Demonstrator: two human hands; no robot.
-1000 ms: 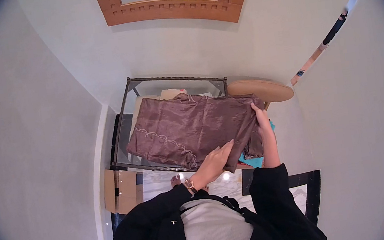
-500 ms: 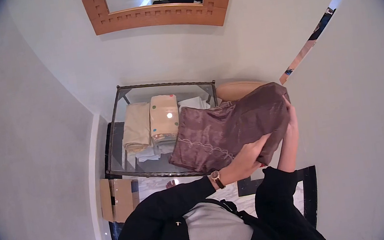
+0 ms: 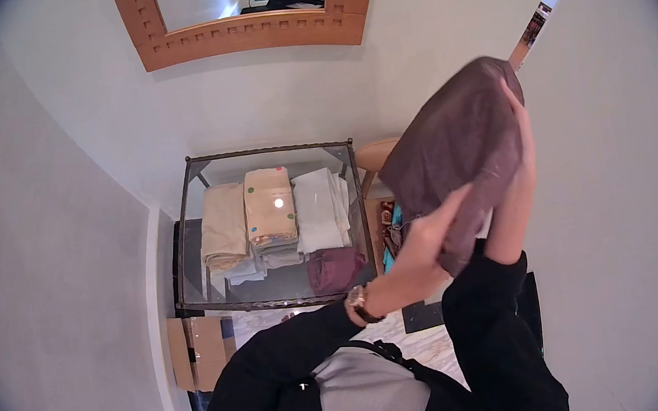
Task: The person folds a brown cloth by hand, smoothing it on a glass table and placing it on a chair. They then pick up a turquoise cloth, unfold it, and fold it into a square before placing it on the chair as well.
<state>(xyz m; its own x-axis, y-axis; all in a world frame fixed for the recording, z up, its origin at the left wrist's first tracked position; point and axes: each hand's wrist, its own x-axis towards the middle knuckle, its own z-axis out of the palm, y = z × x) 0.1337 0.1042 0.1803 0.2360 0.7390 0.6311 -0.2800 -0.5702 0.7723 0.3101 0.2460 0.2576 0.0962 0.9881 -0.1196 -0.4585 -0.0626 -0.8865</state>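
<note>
A brown satin cloth (image 3: 450,138), doubled over and blurred at its top edge, is held up in the air at the right of the glass table. My left hand (image 3: 434,233), with a watch at the wrist, is closed on its lower near part. At the cloth's right edge, my right hand (image 3: 519,137) grips it with the fingers partly hidden by fabric. On the glass table lie a beige folded cloth (image 3: 222,225), a spotted cream folded cloth (image 3: 269,201), white folded cloths (image 3: 319,207) and a small purple-brown folded bundle (image 3: 336,269).
The glass table (image 3: 264,160) has a dark metal frame. Beside it stands a chair (image 3: 377,155), with patterned and turquoise items (image 3: 390,239) near it. A cardboard box (image 3: 208,353) sits on the floor at left. A wooden-framed mirror (image 3: 255,41) hangs on the wall.
Both hands have lifted the brown satin cloth up and to the right, off the table area. The white cloths and the purple-brown bundle now show. The view has shifted slightly.
</note>
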